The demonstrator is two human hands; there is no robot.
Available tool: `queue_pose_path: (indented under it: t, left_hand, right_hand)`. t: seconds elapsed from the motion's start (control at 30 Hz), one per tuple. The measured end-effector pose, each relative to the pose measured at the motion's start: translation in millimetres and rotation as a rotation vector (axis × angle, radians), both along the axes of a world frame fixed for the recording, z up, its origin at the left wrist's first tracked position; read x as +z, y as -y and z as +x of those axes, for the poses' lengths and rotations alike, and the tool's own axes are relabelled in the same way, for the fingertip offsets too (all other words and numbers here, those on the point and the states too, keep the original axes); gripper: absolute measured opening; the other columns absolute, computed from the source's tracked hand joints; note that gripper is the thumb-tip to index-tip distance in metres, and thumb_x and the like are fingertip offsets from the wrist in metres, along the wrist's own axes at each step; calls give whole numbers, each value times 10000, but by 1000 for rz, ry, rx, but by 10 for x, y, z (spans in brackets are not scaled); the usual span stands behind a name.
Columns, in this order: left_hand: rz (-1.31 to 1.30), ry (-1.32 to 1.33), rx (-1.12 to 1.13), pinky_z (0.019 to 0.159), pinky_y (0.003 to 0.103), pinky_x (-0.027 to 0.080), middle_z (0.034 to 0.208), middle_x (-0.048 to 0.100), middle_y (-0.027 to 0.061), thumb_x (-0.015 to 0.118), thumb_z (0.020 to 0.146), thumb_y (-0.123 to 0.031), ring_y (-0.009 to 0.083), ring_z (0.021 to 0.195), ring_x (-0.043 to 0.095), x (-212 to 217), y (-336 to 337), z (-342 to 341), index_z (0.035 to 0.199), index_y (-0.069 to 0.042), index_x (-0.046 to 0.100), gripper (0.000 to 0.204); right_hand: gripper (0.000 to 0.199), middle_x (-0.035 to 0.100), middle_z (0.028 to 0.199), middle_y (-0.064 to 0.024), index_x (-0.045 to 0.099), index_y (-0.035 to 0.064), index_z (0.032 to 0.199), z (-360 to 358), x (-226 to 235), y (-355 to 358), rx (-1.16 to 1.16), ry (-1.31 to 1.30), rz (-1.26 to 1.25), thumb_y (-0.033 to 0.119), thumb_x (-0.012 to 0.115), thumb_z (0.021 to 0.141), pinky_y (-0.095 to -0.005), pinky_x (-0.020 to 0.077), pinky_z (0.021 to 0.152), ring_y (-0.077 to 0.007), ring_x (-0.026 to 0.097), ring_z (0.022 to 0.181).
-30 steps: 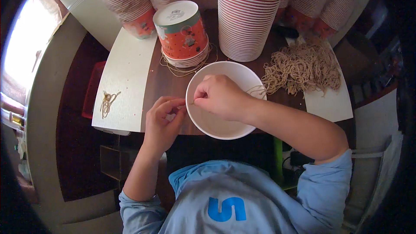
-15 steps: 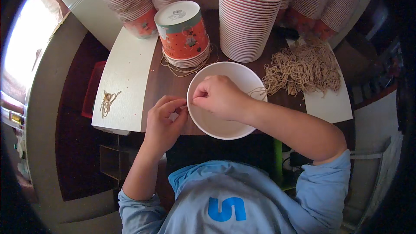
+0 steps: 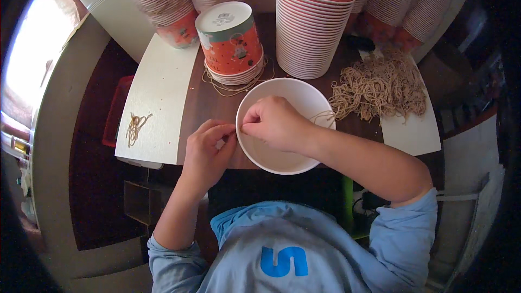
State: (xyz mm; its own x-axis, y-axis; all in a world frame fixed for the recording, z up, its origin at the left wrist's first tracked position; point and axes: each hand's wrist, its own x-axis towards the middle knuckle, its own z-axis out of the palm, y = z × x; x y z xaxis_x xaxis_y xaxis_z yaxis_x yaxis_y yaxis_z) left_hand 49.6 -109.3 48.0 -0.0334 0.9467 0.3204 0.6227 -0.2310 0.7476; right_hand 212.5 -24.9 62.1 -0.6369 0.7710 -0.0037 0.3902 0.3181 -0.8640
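A white paper bucket stands mouth up at the table's front edge, between my hands. My right hand reaches into it from the right, thumb and finger pinched at the inside of its left wall. Outside that same wall, just below the rim, my left hand has thumb and forefinger brought together, touching the bucket. Whatever either pinch holds is too small or hidden to name. At the bucket's right rim, a thin beige cord passes through the wall, near a tangled heap of cords.
Behind stands an upturned orange printed bucket stack with cord loops around its base. A tall stack of buckets rises beside it. Plastic-wrapped stacks line the back. A small bunch of cord lies on the white left board.
Almost nothing differs. Both hands stay at the bucket's left wall, and the whole view has shifted very slightly.
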Motion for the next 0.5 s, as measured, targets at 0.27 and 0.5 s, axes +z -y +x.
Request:
queue_pose_path:
  t: [0.27, 0.5]
  left_hand:
    - [-265, 232, 25, 661, 274, 508, 879, 651, 117, 611, 801, -37, 170, 727, 634, -117, 67, 21, 842, 33, 612, 81]
    - [-535, 1368, -300, 846, 305, 445, 1011, 609, 130, 492, 830, -2, 189, 919, 589, -306, 414, 15, 822, -14, 578, 88]
  right_hand:
    - [283, 661, 835, -135, 629, 2, 970, 133, 223, -44, 208, 99, 65, 177, 666, 750, -317, 490, 665, -195, 634, 739]
    - [635, 604, 948, -158, 465, 22, 1178, 574, 640, 510, 304, 478, 387, 233, 764, 660, -429, 469, 748, -354, 592, 870]
